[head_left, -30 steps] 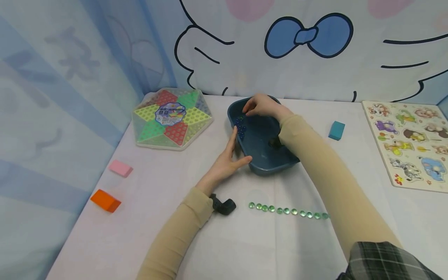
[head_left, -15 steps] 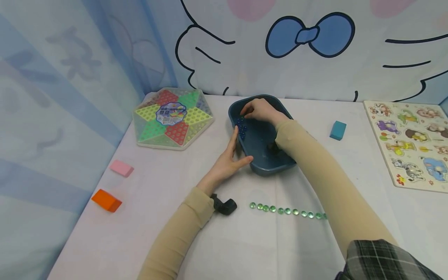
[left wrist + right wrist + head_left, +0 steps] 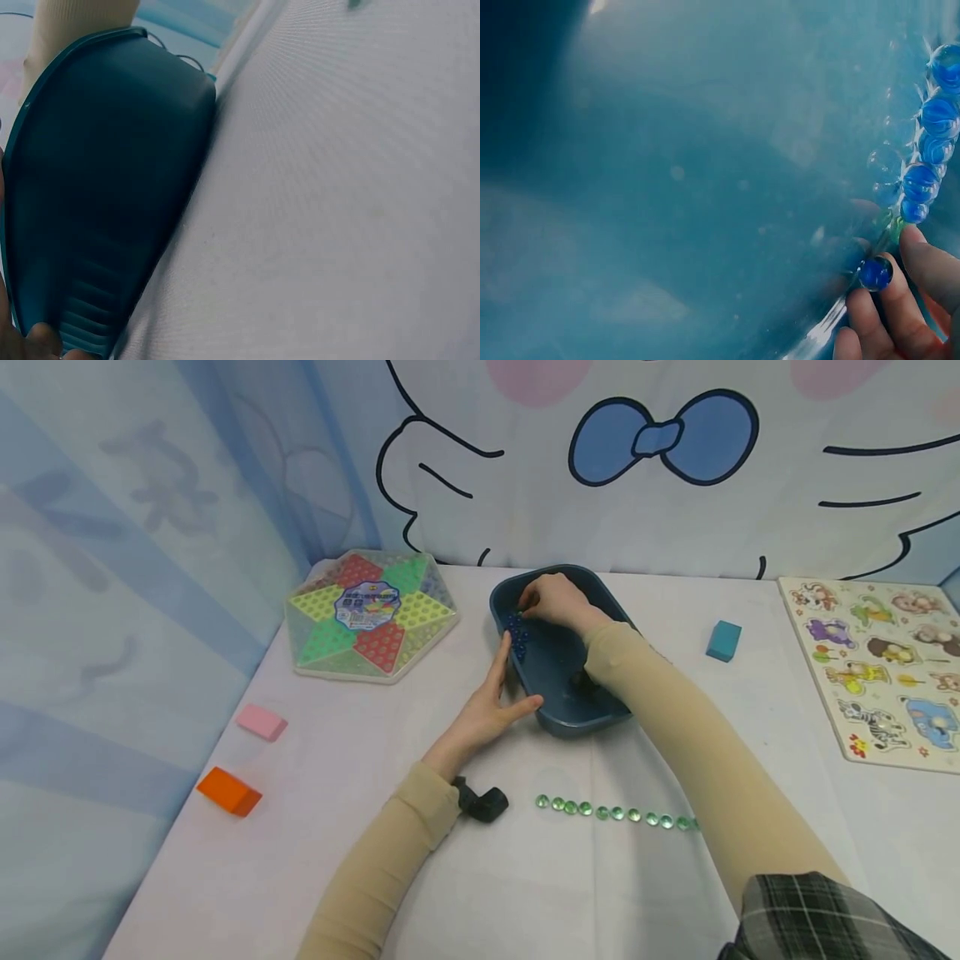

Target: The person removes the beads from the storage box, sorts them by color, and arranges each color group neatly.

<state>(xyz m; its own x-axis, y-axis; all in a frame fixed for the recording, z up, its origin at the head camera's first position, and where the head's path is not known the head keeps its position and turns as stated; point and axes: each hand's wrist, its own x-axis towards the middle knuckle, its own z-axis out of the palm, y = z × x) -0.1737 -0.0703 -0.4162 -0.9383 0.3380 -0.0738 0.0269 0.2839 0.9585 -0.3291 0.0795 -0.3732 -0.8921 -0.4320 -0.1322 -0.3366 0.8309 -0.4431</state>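
Note:
A dark blue plastic basin (image 3: 573,718) stands at the back of the table, with blue marbles (image 3: 517,639) gathered along its left wall. My left hand (image 3: 483,706) touches its outside, index finger straight along the left rim and thumb at the near corner; fingertips show at its ridged end in the left wrist view. My right hand (image 3: 558,597) reaches inside, its fingers bent among the marbles. In the right wrist view, thumb and index tips are slightly apart. A blue marble (image 3: 875,274) lies against the fingers, and a small green piece (image 3: 898,223) shows by the thumb.
Green glass gems (image 3: 617,812) form a row in front of the basin, partly hidden by the right sleeve. A hexagonal game box (image 3: 315,643), pink block (image 3: 261,722) and orange block (image 3: 228,791) lie left; a teal block (image 3: 723,641) and animal puzzle board (image 3: 862,693) lie right.
My right hand has shifted slightly, its fingers moving a little along the marbles at the basin's left wall. My left hand stays at the basin.

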